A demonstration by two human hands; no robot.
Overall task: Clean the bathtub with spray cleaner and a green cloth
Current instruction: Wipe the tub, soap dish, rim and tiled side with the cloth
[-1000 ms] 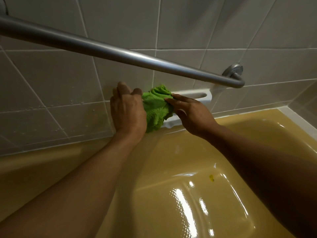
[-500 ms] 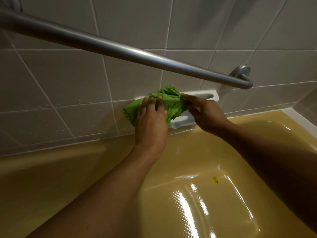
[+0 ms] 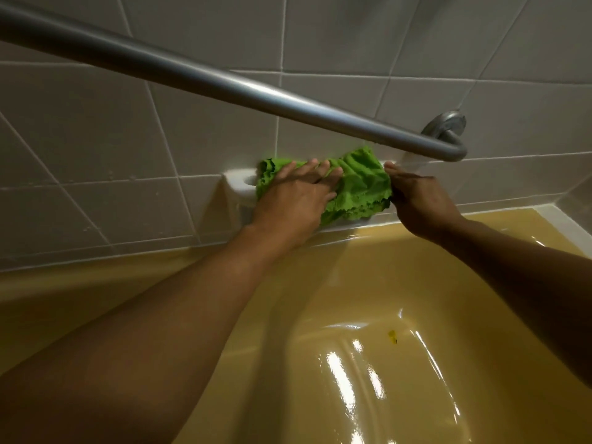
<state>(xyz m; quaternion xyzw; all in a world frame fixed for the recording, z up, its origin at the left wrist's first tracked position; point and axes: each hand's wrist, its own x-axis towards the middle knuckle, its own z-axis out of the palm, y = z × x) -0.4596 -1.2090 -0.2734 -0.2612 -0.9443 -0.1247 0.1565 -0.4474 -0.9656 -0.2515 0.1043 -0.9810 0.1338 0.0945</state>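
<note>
I press the cloth flat on the wall handle with my left hand, fingers straight, my right hand perhaps pinching its edge, and I judge the tub and its speck not yet wiped.

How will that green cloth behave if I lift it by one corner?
Probably floppy: the cloth lies bunched in folds under the left hand. Likely light, given its thin ruffled edge; the nubby surface should grip, not slip.
</note>
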